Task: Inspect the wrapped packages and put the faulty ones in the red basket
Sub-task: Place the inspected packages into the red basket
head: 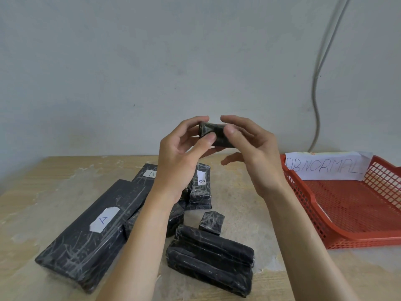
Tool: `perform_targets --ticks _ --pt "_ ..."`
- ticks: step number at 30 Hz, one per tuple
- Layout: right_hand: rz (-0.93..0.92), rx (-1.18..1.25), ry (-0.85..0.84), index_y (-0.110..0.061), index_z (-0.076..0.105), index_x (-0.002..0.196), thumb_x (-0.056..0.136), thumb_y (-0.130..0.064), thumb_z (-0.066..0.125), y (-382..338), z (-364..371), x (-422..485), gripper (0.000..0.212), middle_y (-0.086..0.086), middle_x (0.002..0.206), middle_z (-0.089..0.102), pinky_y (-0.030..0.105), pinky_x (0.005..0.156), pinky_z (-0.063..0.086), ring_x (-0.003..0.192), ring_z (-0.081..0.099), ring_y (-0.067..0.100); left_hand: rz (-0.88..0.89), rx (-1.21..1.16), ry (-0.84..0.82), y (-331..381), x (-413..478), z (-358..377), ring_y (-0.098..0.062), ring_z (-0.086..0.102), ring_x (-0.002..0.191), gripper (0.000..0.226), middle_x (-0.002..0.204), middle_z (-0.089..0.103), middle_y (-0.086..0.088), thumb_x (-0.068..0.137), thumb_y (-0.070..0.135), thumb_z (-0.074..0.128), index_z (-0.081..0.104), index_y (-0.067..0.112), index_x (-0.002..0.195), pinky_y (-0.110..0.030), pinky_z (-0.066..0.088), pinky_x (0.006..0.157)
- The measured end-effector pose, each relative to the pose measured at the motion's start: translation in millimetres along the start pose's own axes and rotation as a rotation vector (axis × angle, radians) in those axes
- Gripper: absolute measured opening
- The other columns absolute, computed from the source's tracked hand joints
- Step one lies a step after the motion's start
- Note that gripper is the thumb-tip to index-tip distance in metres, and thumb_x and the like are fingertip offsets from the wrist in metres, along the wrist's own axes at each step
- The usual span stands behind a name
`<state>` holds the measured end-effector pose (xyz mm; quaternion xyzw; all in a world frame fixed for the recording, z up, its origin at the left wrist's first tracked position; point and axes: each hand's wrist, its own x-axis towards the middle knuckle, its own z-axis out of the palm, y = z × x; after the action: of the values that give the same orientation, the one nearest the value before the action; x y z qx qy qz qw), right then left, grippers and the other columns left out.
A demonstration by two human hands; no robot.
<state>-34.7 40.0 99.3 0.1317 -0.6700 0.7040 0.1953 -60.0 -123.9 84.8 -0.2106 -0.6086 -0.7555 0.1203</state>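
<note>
A small black wrapped package is held up above the table between both hands. My left hand pinches its left end with thumb and fingers. My right hand holds its right end, thumb in front. Below lie more black wrapped packages: a long one labelled A, one labelled B, a stacked one with a white label, a small cube and a thick block. The red basket stands at the right with nothing inside it.
A paper sign reading ABNORMAL hangs on the basket's back wall. The wooden table meets a pale wall, where a grey cable runs down behind the basket.
</note>
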Motion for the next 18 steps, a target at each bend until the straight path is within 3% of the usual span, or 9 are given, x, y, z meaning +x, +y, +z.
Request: perform_targets --ticks 2,5,12,18 --pt "-0.074 0.001 0.026 -0.014 0.079 0.109 0.1 -0.011 0.07 4.4 0.6 0.3 0.012 0.01 0.1 0.081 0.029 0.059 0.059 0.087 0.078 0.024 -0.014 -0.033 0.017 2.1 -1.4 3.7 -0.028 0.077 0.109 0.026 0.112 0.079 -0.011 0.097 0.011 0.075 0.073 0.009 0.123 -0.049 0.063 0.096" --pt "-0.118 -0.019 0.065 -0.016 0.081 0.102 0.1 -0.006 0.072 9.2 4.4 0.5 0.014 0.007 0.09 0.08 0.029 0.06 0.059 0.073 0.073 0.024 -0.02 -0.051 0.105 -0.1 -3.1 11.7 -0.023 0.079 0.1 0.022 0.102 0.081 -0.008 0.096 0.015 0.076 0.075 0.006 0.115 -0.046 0.065 0.089" --pt "-0.05 -0.012 0.019 -0.015 0.077 0.116 0.098 -0.003 0.073 9.1 6.3 1.5 0.022 0.008 0.1 0.08 0.034 0.071 0.063 0.082 0.076 0.023 0.026 -0.004 0.218 -7.3 -3.2 14.4 -0.024 0.08 0.093 0.013 0.097 0.081 -0.007 0.098 0.002 0.072 0.076 0.008 0.109 -0.039 0.066 0.082" --pt "-0.057 0.047 0.077 -0.01 0.073 0.111 0.093 0.008 0.073 8.6 4.0 2.1 0.025 0.008 0.094 0.079 0.031 0.069 0.061 0.082 0.075 0.023 -0.006 -0.068 0.148 -3.3 -4.0 14.5 -0.024 0.079 0.099 0.019 0.104 0.079 -0.012 0.097 -0.002 0.071 0.073 0.003 0.115 -0.036 0.066 0.083"
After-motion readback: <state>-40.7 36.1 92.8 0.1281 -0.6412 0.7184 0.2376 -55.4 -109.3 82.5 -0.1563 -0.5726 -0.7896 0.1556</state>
